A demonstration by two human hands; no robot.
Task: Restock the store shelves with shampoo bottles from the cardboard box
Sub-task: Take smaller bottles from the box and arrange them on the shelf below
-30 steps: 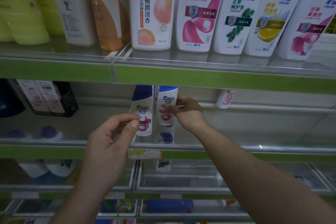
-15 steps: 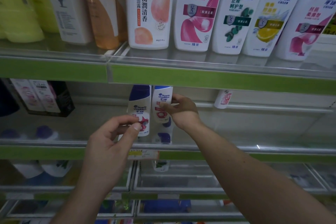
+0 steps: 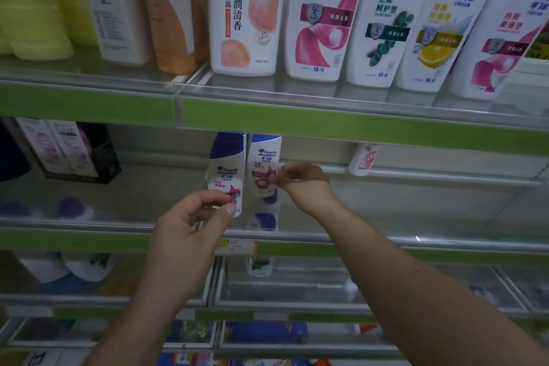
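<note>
- At nine o'clock in the view, a dark boxed pack (image 3: 89, 151) stands on the middle shelf (image 3: 89, 226), well apart from the work.
- The left hand (image 3: 190, 232), at about seven o'clock from centre, pinches the foot of the left bottle (image 3: 227, 169) between thumb and forefinger.
- At that bottle's three o'clock stands the right bottle (image 3: 264, 163), upright and just beside it. The right hand (image 3: 306, 184) pinches its side with curled fingertips.
- Both bottles are on the middle shelf and look nearly placed.
- Toward two o'clock only a lone small bottle (image 3: 364, 159) stands at the back, so most of the stocking looks still to do.
- The cardboard box is out of view, so I cannot tell how many bottles remain.
- At twelve o'clock the upper shelf edge (image 3: 326, 119), which carries large bottles (image 3: 323, 15), sits low over the caps and probably leaves little headroom.
</note>
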